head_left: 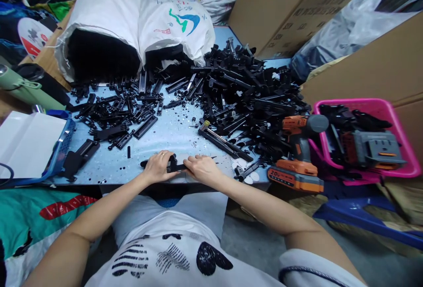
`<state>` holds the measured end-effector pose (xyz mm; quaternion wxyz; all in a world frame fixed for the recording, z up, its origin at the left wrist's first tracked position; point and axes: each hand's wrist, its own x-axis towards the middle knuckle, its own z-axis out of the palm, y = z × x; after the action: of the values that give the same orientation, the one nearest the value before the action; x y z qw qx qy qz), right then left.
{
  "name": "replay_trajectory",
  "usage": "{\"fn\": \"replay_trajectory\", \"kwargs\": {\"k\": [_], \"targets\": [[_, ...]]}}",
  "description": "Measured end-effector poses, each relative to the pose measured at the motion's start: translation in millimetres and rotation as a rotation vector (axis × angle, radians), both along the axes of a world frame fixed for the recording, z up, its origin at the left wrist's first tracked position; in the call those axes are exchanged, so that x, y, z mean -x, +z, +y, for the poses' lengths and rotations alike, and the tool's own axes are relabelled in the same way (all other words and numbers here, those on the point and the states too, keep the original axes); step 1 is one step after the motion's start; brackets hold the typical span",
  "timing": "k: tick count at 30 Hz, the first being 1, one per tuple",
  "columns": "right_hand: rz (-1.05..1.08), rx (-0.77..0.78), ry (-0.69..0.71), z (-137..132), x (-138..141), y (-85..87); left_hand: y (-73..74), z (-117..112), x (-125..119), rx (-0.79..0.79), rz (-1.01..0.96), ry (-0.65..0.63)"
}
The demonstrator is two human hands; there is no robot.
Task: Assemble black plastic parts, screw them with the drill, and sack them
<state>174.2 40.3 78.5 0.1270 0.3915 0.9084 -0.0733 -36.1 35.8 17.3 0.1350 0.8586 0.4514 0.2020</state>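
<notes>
At the front edge of the light blue table (132, 163), my left hand (158, 166) is closed around one end of a long black plastic part (180, 167). My right hand (202, 169) grips the part farther right, fingers bent over it. A thin pointed tip sticks out past the right hand; whether it belongs to the part or to a tool, I cannot tell. Just beyond my hands lies a longer black bar-shaped piece (228, 144) with a metal rod along it. One small black strip (128, 152) rests left of my left hand.
A large heap of black parts (238, 84) covers the back right, with a smaller pile (115, 111) at left. White sacks (105, 5) stand behind. An orange cordless drill (297, 155), a pink basket (405, 146) and cardboard boxes flank the right; a blue tray (68, 139) sits left.
</notes>
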Motion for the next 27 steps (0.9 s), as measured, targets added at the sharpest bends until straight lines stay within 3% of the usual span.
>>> {"fn": "replay_trajectory", "kwargs": {"k": [10, 16, 19, 22, 25, 27], "targets": [[0.074, -0.059, 0.067, 5, 2, 6.9, 0.2, -1, 3, 0.032, -0.035, 0.002], [0.127, -0.069, 0.109, 12, -23, -12.9, 5.9, 5, -11, 0.133, 0.050, -0.075], [0.140, -0.063, 0.034, 19, -44, -24.7, 11.7, 40, -39, 0.178, 0.077, -0.132], [0.185, -0.142, -0.095, 40, -61, -21.8, 14.5, 101, -79, 0.160, 0.053, 0.004], [0.257, -0.332, -0.338, 85, -68, -8.3, 13.4, 159, -114, 0.272, 0.053, 0.178], [0.245, -0.416, -0.486, 126, -67, -2.1, 12.2, 181, -126, 0.331, 0.059, 0.210]]}}
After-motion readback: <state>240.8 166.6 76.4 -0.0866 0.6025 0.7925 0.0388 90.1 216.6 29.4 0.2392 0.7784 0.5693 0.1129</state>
